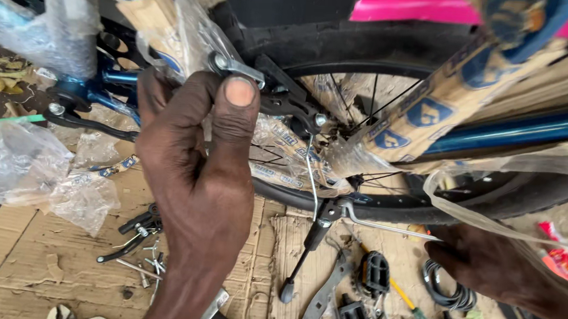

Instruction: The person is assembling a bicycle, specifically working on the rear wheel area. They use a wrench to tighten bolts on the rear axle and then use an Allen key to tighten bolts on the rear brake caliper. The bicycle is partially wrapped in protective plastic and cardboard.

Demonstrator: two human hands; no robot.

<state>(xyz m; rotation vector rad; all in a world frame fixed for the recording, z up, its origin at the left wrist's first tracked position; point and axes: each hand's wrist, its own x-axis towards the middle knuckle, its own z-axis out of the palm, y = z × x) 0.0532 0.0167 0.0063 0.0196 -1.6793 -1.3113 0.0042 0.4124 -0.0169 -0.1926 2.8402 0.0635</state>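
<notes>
The left hand point(197, 174) pinches a small silver bracket point(237, 66) between thumb and fingers, its long axis running left to right against the wrapped blue bicycle frame point(522, 128). The right hand point(488, 261) rests low beside a thin metal stay point(385, 226) that points right; its grip cannot be told. Tan cardboard wrapping point(424, 115) with blue emblems slants along the frame. Crumpled clear plastic point(27, 170) lies at left on the cardboard point(35, 249).

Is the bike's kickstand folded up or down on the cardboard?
Down. The kickstand slants from the frame beside the rear wheel to the cardboard, its rubber foot resting there.
</notes>
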